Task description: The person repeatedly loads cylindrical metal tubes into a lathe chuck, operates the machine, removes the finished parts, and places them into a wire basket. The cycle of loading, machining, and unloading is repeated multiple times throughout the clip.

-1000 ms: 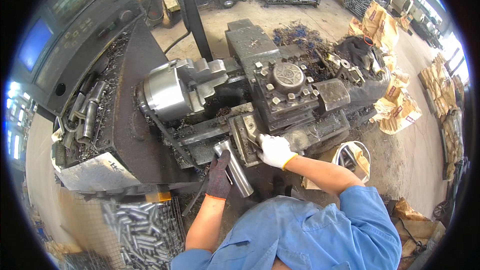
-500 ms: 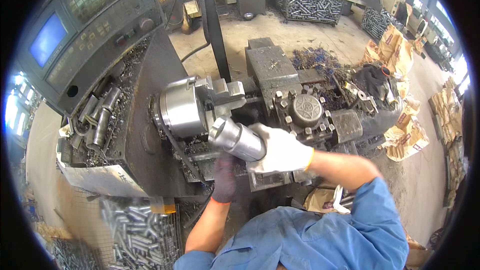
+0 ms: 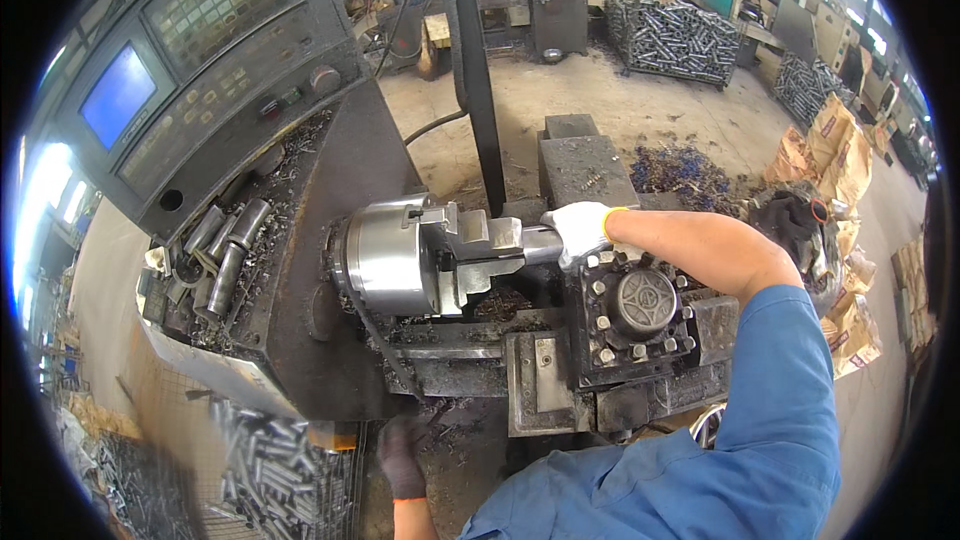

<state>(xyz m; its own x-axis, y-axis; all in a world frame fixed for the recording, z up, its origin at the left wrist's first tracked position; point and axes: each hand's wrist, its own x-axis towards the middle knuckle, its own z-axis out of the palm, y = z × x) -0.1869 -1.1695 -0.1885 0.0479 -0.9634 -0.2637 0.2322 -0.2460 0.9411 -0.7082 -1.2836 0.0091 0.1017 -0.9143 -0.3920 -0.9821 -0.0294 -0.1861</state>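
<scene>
My right hand (image 3: pixel 582 231), in a white glove with a yellow cuff, closes round the outer end of a shiny metal cylinder (image 3: pixel 541 244). The cylinder's other end reaches in among the stepped jaws (image 3: pixel 485 236) of the lathe chuck (image 3: pixel 390 258); how deep it sits is hidden. Below the lathe bed hangs my left hand (image 3: pixel 402 462), in a dark glove with an orange cuff, away from the chuck. Its fingers are smeared. Just right of and nearer than my right hand is the bolted tool post (image 3: pixel 640 305) with a star-marked cap.
At left stands a control panel (image 3: pixel 215 80) with a lit blue screen (image 3: pixel 119 97). Metal cylinders (image 3: pixel 232 265) and chips lie on the ledge beneath it. A wire bin of metal parts (image 3: pixel 270 470) sits lower left. Brown paper bags (image 3: pixel 838 152) lie at right.
My right hand has carried the cylinder up and away from me to the chuck jaws. My left hand has dropped from beside the cylinder to below the bed. The view has shifted.
</scene>
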